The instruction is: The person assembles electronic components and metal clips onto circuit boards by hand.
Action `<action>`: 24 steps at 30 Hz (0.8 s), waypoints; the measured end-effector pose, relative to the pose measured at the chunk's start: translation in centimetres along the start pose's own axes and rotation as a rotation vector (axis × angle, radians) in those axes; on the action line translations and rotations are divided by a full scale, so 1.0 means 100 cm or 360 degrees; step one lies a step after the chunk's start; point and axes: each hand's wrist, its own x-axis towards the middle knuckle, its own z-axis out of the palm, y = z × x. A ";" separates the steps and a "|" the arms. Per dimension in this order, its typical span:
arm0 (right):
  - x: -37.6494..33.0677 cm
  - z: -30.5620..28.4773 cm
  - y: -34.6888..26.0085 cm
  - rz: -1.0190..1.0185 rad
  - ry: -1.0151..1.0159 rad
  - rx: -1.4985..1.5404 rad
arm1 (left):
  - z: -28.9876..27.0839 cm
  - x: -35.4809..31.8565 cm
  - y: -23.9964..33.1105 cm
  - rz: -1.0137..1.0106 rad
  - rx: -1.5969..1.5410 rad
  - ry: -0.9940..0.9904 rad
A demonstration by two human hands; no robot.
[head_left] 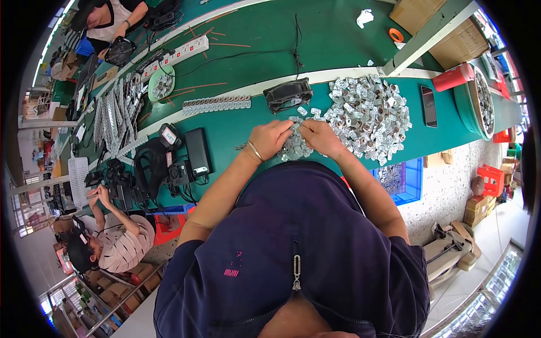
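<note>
Over a small heap of little silvery metal parts [296, 149], my left hand [272, 138] and my right hand [320, 137] are close together, fingers pinched. What sits between the fingertips is too small to make out. To the right of my right hand spreads a larger pile of similar parts [369, 118], some with brownish round pieces. Just beyond my hands stands a small black fan [288, 94] with a cable running up behind it. A neat row of joined parts [217, 105] lies to the far left of the fan.
On the left are a black power bank [197, 151], head-worn gear with cables [152, 169], metal strips [118, 112], a green bowl [162, 83] and a power strip [179, 54]. A phone [429, 107] and a tub [466, 110] stand right. Two people work on the left.
</note>
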 end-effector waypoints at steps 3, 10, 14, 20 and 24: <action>0.003 0.002 0.006 -0.0075 0.0049 -0.0085 | 0.000 0.000 0.000 0.0019 0.0084 -0.0038; 0.008 0.002 -0.002 -0.0055 0.0123 -0.0205 | 0.005 0.003 -0.009 0.0076 0.0040 0.0106; 0.014 0.003 0.003 -0.0211 0.0205 -0.0283 | 0.007 0.006 -0.012 0.0049 0.0045 0.0155; 0.022 0.003 0.000 -0.0264 0.0384 -0.0341 | 0.009 0.006 -0.010 -0.0198 -0.0114 0.0287; 0.026 0.005 0.004 -0.0180 0.0365 -0.0242 | 0.009 0.006 -0.005 -0.0161 -0.0092 0.0292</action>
